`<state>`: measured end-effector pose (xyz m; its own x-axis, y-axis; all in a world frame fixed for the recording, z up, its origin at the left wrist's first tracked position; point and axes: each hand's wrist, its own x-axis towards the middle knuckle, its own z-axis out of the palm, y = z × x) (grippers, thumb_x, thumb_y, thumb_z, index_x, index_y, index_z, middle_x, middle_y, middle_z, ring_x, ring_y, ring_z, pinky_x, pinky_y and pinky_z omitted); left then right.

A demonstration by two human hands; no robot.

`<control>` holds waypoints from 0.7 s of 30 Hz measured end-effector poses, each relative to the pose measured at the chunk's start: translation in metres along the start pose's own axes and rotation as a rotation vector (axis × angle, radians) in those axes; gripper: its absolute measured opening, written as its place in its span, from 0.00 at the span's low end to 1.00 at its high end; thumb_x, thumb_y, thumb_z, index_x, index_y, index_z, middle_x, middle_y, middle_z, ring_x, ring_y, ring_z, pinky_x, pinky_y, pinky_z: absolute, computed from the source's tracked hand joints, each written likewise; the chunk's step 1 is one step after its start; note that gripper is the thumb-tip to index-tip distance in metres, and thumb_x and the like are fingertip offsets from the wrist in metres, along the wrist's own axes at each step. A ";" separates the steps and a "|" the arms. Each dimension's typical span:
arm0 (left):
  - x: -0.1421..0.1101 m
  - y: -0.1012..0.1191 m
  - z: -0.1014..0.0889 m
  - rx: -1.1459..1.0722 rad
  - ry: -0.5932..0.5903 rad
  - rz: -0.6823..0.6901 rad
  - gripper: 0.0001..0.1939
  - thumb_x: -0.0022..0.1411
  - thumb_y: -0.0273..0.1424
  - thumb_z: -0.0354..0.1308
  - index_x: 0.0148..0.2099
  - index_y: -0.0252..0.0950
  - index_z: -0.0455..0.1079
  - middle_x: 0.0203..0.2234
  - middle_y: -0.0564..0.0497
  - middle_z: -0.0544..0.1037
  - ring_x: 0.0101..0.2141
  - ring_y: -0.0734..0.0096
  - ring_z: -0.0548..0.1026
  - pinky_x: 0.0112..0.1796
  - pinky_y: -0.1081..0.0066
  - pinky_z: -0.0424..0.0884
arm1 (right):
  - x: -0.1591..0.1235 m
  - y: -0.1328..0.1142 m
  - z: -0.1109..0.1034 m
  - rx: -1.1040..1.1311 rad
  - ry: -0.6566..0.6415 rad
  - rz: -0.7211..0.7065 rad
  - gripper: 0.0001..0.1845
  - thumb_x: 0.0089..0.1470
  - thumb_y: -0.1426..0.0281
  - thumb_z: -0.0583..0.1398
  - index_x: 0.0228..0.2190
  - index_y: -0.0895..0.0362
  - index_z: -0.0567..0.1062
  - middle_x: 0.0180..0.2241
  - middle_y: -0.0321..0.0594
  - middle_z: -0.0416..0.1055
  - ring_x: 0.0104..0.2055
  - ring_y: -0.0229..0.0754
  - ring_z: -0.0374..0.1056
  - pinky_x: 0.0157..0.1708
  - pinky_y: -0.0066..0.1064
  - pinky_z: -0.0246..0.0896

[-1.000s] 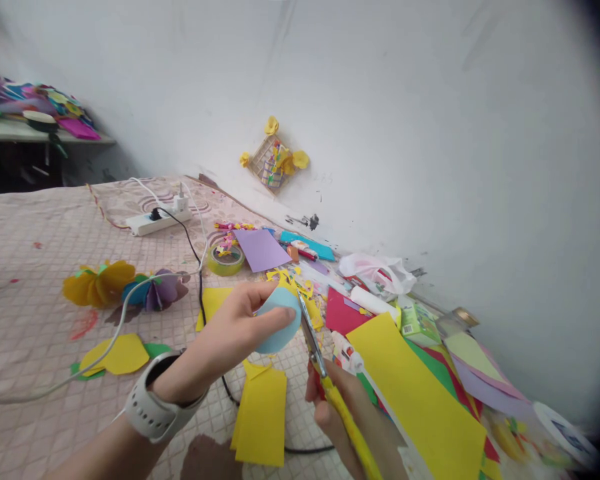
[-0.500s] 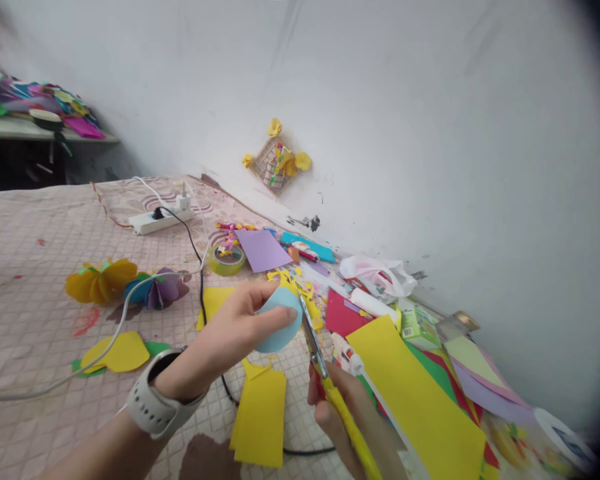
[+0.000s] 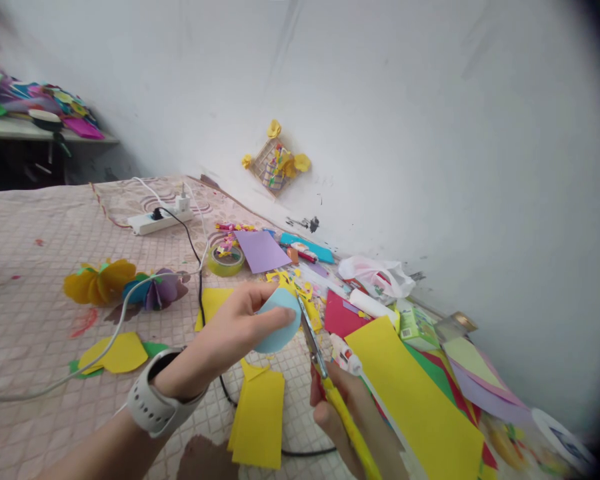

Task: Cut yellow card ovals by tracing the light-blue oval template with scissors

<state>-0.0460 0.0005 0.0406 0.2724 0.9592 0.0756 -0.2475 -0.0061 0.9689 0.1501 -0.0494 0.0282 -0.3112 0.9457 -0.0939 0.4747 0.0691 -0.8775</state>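
Observation:
My left hand (image 3: 235, 327) pinches a light blue paper disc (image 3: 279, 321) between thumb and fingers, and a white smartwatch (image 3: 161, 401) sits on that wrist. My right hand (image 3: 337, 413) is shut on a pair of yellow-handled scissors (image 3: 325, 380). Their metal blades point up at the disc's right edge, touching or nearly touching it. Below my hands lies a stack of yellow paper (image 3: 257, 419), and a large yellow sheet (image 3: 413, 393) lies just right of my right hand.
Yellow paper scraps, lilac paper (image 3: 260, 251), a tape roll (image 3: 226, 260) and a white glue stick (image 3: 373, 303) lie nearby. Paper flowers (image 3: 99, 281) rest on the quilted bedspread (image 3: 40, 240) left of a black cable (image 3: 200, 293). A white wall (image 3: 430, 133) rises behind.
Both hands stay almost where they were, still holding the disc and scissors. The view has shifted only slightly.

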 end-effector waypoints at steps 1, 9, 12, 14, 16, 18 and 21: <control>0.000 0.000 0.000 -0.002 0.003 -0.003 0.11 0.52 0.35 0.60 0.25 0.33 0.67 0.17 0.57 0.65 0.18 0.82 0.60 0.19 0.80 0.54 | 0.000 0.001 0.000 0.000 -0.003 0.000 0.36 0.41 0.32 0.56 0.23 0.54 0.62 0.19 0.31 0.54 0.23 0.36 0.50 0.20 0.27 0.42; -0.001 0.000 0.001 -0.024 0.015 -0.012 0.10 0.51 0.35 0.62 0.25 0.33 0.69 0.17 0.57 0.66 0.18 0.82 0.60 0.19 0.81 0.54 | 0.003 0.012 -0.001 0.011 -0.027 -0.020 0.37 0.40 0.32 0.56 0.23 0.55 0.62 0.19 0.30 0.54 0.22 0.35 0.49 0.20 0.28 0.40; -0.001 -0.001 0.000 -0.061 0.023 0.023 0.10 0.52 0.34 0.63 0.25 0.33 0.71 0.16 0.57 0.67 0.17 0.83 0.60 0.18 0.81 0.54 | 0.003 0.022 -0.003 0.024 -0.028 -0.036 0.37 0.38 0.32 0.58 0.24 0.55 0.65 0.19 0.29 0.54 0.21 0.34 0.47 0.20 0.28 0.39; -0.001 0.000 -0.004 -0.109 0.088 0.080 0.09 0.52 0.35 0.64 0.27 0.34 0.73 0.17 0.57 0.69 0.17 0.82 0.61 0.18 0.81 0.56 | 0.003 0.029 -0.005 0.043 -0.004 -0.037 0.35 0.35 0.35 0.63 0.26 0.55 0.68 0.20 0.29 0.57 0.21 0.35 0.50 0.19 0.27 0.41; 0.000 0.000 -0.009 -0.163 0.220 0.144 0.08 0.52 0.34 0.65 0.28 0.35 0.74 0.19 0.56 0.71 0.19 0.81 0.64 0.20 0.81 0.59 | 0.005 0.036 -0.007 0.049 0.010 -0.050 0.31 0.34 0.42 0.69 0.28 0.55 0.71 0.22 0.31 0.63 0.22 0.36 0.56 0.20 0.27 0.48; 0.002 0.000 -0.014 -0.183 0.331 0.184 0.07 0.52 0.34 0.65 0.29 0.36 0.74 0.20 0.56 0.73 0.20 0.80 0.66 0.22 0.80 0.62 | 0.007 0.042 -0.010 0.067 0.056 -0.086 0.25 0.39 0.49 0.70 0.29 0.55 0.72 0.25 0.34 0.68 0.25 0.39 0.61 0.24 0.27 0.56; 0.005 -0.004 -0.012 -0.075 0.262 0.138 0.08 0.53 0.35 0.64 0.29 0.35 0.72 0.20 0.56 0.72 0.20 0.78 0.65 0.22 0.79 0.61 | 0.011 0.045 -0.011 0.200 0.292 -0.151 0.17 0.49 0.56 0.67 0.30 0.54 0.71 0.30 0.37 0.72 0.31 0.41 0.68 0.31 0.29 0.64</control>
<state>-0.0548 0.0085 0.0339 -0.0149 0.9911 0.1326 -0.3363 -0.1298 0.9328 0.1774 -0.0322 -0.0070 -0.1039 0.9823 0.1556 0.2623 0.1780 -0.9484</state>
